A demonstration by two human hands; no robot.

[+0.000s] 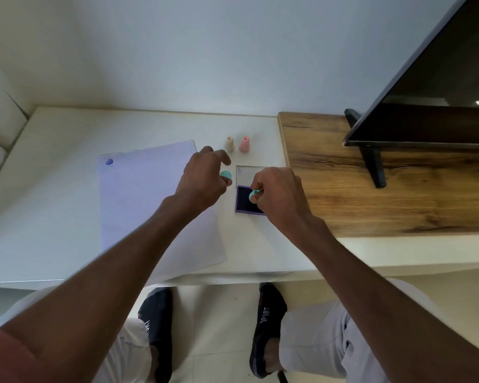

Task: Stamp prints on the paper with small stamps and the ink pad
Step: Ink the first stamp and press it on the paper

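The right hand (277,194) pinches a teal stamp (254,195) over the open purple ink pad (245,201) on the white worktop (53,217). The left hand (202,175) holds a teal cap (226,175), fingers curled, beside the paper (150,203) with one blue print (109,162). Beige (230,143) and pink stamps (244,144) stand behind. A TV (432,87) sits right.

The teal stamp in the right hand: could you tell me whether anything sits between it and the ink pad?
Nothing visible does. The right hand pinches the teal stamp directly over the open ink pad, whose lid is folded back behind it.
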